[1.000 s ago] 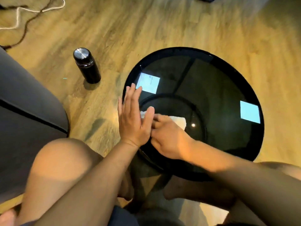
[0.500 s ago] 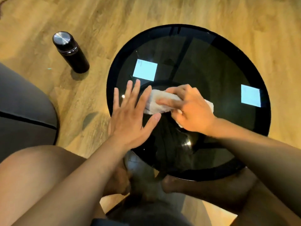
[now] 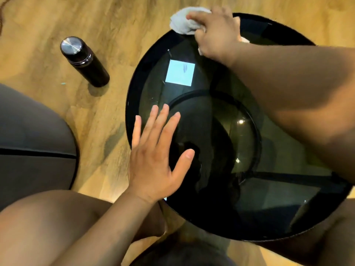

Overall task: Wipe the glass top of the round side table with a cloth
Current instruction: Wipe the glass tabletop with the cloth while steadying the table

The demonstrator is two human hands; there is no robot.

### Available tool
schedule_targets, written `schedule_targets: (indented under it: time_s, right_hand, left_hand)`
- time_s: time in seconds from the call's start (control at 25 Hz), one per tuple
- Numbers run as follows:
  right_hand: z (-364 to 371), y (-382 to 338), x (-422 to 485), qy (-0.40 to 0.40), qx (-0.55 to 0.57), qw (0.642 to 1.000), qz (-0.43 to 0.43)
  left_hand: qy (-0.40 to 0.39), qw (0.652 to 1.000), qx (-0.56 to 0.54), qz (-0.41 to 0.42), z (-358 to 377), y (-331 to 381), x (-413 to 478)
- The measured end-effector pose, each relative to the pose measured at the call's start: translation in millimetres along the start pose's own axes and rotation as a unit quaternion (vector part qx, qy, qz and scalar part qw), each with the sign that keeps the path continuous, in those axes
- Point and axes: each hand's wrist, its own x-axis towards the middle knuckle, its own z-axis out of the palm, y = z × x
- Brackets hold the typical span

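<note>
Cloth, white and bunched, sat at the far rim of the table, part of it hanging out past the rim over the floor. On my feed the right hand lay on top of it, fingers close together and curled over the bunch; motion blur hid how tightly they gripped. More cloth showed at the near and right sides of that hand. The right forearm crossed the right half of the glass.

The left hand lay flat over the near-left part of the dark top, fingers straight and spread, thumb held wide to the right, wrist just outside the rim. I could not tell whether it pressed down or only touched.

A pale square reflection showed on the glass between the two hands. A black flask with a metal cap stood on the floor left of the table, well apart from it. A grey sofa filled the left edge, and a bare knee sat near left.
</note>
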Motion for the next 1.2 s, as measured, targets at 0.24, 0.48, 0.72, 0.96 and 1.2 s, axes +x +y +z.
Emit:
schedule_targets:
  time_s: [0.24, 0.48, 0.72, 0.96, 1.2]
  right_hand:
    - [-31.0, -16.8, -106.2, -0.032, -0.040, 0.997, -0.059]
    - [-77.4, -8.7, -334.5, -0.086, 0.055, 0.987, -0.125]
    - [-99.5, 19.5, -320.9, -0.181, 0.072, 0.965, -0.177]
    - [-51.2, 64.0, -133.9, -0.040, 0.011, 0.994, -0.096]
    - [-12.4, 91.5, -10.4, 0.051, 0.023, 0.998, 0.024]
  left_hand:
    - [-0.021, 0.999, 0.032, -0.020, -4.7, 3.8, 2.7]
    - [-0.027, 0.998, 0.054, -0.026, -5.7, 8.0, 0.1]
    - [-0.028, 0.997, 0.065, -0.019, -1.4, 8.3, -1.6]
    - [-0.006, 0.999, 0.032, -0.018, -1.6, 5.7, -1.3]
    - [0.006, 1.000, -0.021, -0.012, -1.5, 0.5, -0.5]
